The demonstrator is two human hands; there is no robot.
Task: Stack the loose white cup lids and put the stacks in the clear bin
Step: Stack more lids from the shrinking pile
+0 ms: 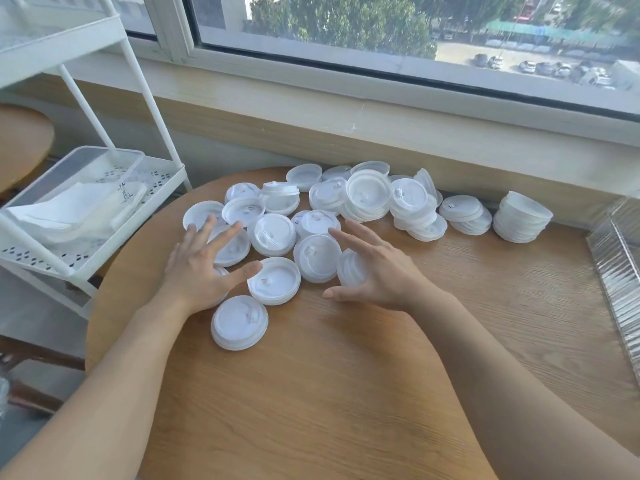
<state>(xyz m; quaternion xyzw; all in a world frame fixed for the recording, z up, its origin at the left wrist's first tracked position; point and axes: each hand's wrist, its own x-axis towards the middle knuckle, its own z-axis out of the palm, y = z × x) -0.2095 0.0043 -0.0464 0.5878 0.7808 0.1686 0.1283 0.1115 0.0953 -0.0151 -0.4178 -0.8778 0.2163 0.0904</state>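
Left hand (199, 263) spread flat over loose white plastic cup lids (273, 233); right hand (372, 271) cupped loosely round one tilted lid (349, 268). Likely to scatter slick lids off the round wooden table (329, 375) if swept together carelessly.

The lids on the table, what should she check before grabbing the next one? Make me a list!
1. Left hand free to grab: ok, fingers spread over the loose lids.
2. Right hand free: not ok, it cups a small stack of lids.
3. Nearest lid within reach: ok, it lies alone by the left wrist.
4. Clear bin ready: cannot tell, white sheets already lie inside.
5. Tall stack steady: ok, upright near the wall.
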